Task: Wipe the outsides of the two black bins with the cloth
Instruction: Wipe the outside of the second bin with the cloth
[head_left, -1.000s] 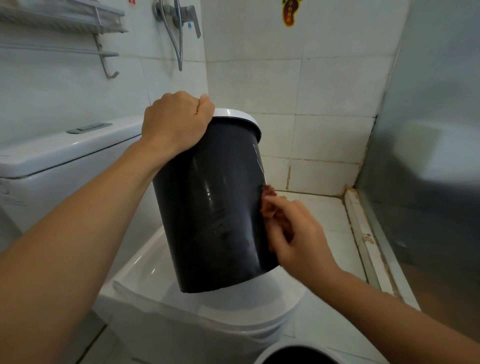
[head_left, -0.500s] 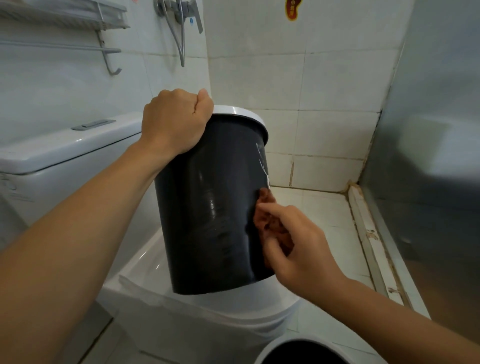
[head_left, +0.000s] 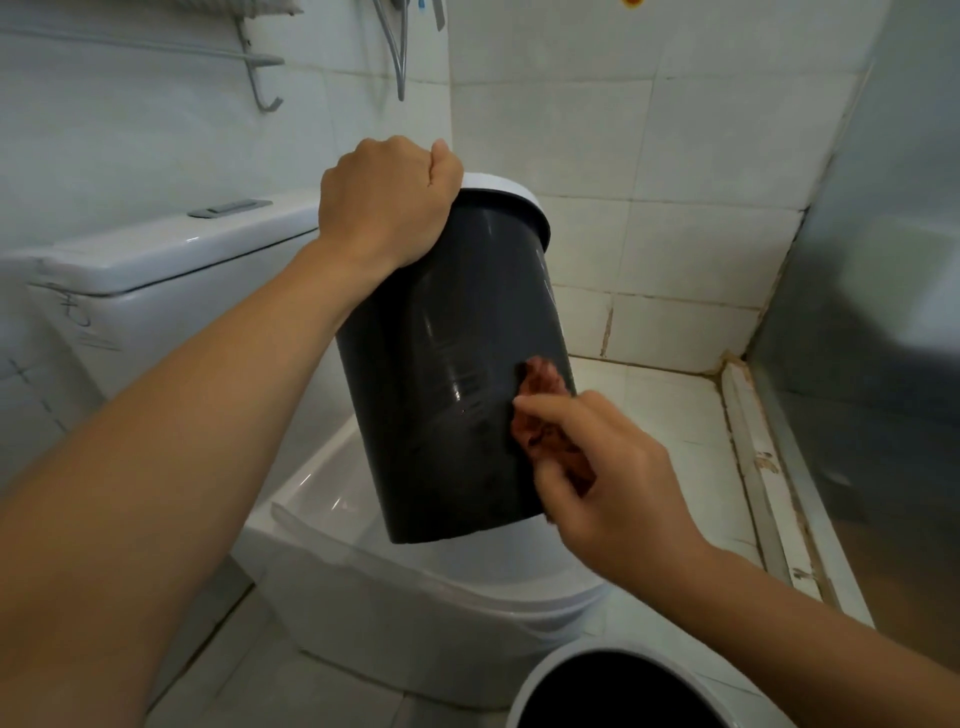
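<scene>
While it's tilted over the toilet (head_left: 415, 587), the bin (head_left: 447, 374) looks glossy black with a white rim and faint streaks. Left hand (head_left: 387, 200) clenches its rim at 11 o'clock. Right hand (head_left: 608, 473) pinches a reddish cloth (head_left: 540, 410) against its side at 3 o'clock. Second bin (head_left: 623, 691) sits at 5 o'clock.

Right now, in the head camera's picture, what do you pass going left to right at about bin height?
Toilet tank → left hand gripping the rim → black bin → reddish cloth → right hand → grey panel.

Glossy black plastic bin (head_left: 457, 364)
</scene>
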